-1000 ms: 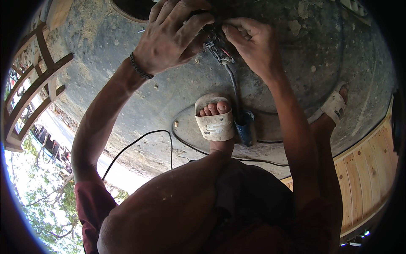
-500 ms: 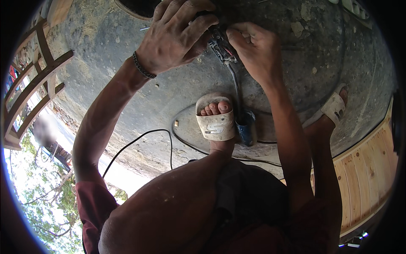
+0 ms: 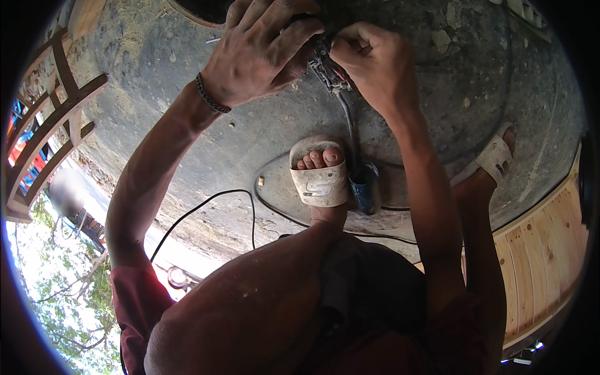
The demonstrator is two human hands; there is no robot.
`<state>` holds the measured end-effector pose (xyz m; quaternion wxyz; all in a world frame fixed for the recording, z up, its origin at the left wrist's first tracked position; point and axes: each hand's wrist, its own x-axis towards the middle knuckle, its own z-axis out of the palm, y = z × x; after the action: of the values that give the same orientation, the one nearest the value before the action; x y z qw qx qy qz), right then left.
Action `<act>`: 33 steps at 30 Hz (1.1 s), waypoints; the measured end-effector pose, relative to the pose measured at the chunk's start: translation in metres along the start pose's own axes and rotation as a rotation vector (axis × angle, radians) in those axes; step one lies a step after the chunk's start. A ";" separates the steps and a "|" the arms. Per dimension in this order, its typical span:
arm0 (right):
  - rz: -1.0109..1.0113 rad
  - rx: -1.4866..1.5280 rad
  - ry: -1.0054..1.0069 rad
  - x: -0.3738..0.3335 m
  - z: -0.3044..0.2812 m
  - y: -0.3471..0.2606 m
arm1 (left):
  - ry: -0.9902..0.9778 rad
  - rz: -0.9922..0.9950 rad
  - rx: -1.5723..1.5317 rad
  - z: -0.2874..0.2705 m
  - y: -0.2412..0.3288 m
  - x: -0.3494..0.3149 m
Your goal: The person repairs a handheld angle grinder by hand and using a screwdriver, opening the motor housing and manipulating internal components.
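Near the top edge, left hand curls around dark wired part, cable running down; right hand pinched narrow beside it, can't tell on what. Floor open rightward.

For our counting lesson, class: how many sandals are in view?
2. One off-white sandal is worn near the centre, just left of the blue cylinder; the other sandal is worn at the far right. No others show.
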<state>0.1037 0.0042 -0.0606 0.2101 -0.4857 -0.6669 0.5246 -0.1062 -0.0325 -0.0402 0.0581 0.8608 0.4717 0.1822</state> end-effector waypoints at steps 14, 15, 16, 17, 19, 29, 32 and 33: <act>0.307 0.235 0.182 -0.005 0.019 -0.009 | 0.015 0.051 -0.078 0.002 -0.005 0.005; 0.339 0.284 0.201 -0.007 0.023 -0.009 | 0.011 0.055 -0.080 0.002 -0.005 0.005; 0.371 0.333 0.221 -0.008 0.025 -0.009 | 0.007 0.060 -0.082 0.002 -0.006 0.005; 0.373 0.352 0.233 -0.009 0.026 -0.008 | 0.003 0.066 -0.083 0.002 -0.006 0.006; 0.377 0.389 0.258 -0.009 0.030 -0.006 | -0.038 0.022 -0.095 -0.003 -0.001 0.010; 0.360 0.252 0.288 -0.013 0.028 -0.006 | -0.019 -0.063 0.006 0.003 0.006 0.002; 0.266 0.239 0.252 -0.014 0.014 0.003 | -0.008 -0.045 -0.021 0.001 0.005 0.004; 0.230 0.190 0.230 -0.015 0.009 0.004 | -0.002 -0.041 -0.022 0.001 0.005 0.004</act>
<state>0.1054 -0.0131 -0.0640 0.2685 -0.5937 -0.5260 0.5467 -0.1003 -0.0319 -0.0390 0.0715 0.8505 0.4871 0.1852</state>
